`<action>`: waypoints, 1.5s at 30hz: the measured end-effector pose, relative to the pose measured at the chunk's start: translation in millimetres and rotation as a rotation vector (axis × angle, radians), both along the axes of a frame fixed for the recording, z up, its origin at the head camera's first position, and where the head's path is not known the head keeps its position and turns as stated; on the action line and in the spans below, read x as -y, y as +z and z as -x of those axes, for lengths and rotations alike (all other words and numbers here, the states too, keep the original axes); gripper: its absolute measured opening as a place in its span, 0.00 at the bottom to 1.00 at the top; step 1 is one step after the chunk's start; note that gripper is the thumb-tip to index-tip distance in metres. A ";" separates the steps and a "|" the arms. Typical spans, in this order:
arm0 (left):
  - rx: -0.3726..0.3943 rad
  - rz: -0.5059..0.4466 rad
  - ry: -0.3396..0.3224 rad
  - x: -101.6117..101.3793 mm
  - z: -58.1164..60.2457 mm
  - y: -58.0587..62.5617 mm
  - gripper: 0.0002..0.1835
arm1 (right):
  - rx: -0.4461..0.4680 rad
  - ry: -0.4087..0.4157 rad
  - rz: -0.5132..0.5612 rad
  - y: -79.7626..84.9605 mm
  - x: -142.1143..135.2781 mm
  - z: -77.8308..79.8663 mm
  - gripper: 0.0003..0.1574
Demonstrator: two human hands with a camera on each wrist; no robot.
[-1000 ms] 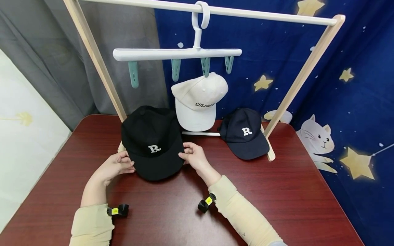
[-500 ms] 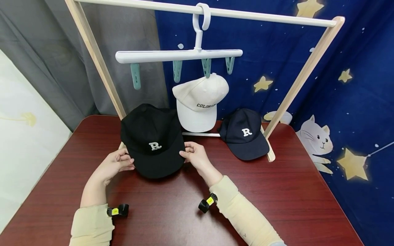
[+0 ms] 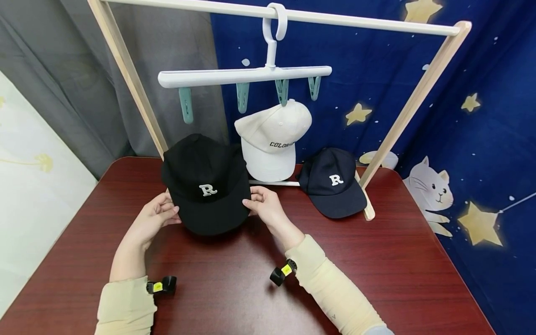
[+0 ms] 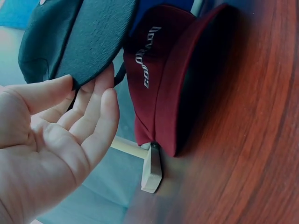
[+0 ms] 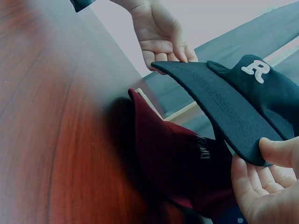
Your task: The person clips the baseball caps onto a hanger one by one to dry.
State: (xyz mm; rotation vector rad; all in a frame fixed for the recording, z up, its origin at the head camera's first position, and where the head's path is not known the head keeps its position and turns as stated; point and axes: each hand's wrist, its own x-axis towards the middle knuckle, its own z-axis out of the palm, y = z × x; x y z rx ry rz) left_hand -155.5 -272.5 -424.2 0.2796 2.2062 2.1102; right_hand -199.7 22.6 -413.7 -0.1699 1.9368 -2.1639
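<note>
Looking down onto a glossy red-brown wood-grain tabletop (image 3: 234,298). Standing on it, a pale wooden rack (image 3: 360,25) with slanting posts. Hooked over the top rail, presumably so as to hang freely, a long white plastic hanger (image 3: 209,77). Held above the tabletop, near the rack's left-hand post, a black fabric cap (image 3: 205,167) with a raised white R, brim pointing to the near edge. Behind and below, visible only from the wrists, a burgundy fabric cap (image 4: 161,84) with pale lettering, resting on the tabletop. Suspended under the hanger, a white fabric cap (image 3: 270,160) with dark lettering. By the rack's right-hand foot, a navy fabric cap (image 3: 332,197) with a white R, seemingly propped there.

At one side of the black brim, a left hand (image 3: 154,217), closed to the brim's thickness, pinching between thumb and fingers. At the opposite side, a right hand (image 3: 268,207), closed just as narrowly, thumb on one face, fingers against the other. Gripped by both edges probably to keep level and leave the crown uncrushed.

Smallest, under the hanger, four slim teal plastic clips (image 3: 186,106), with the white cap apparently pinched in the third from the left.
</note>
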 end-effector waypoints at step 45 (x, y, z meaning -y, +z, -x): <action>-0.232 -0.279 0.122 -0.7 -11.7 22.0 0.14 | -0.126 0.116 0.004 38.9 17.8 3.7 0.15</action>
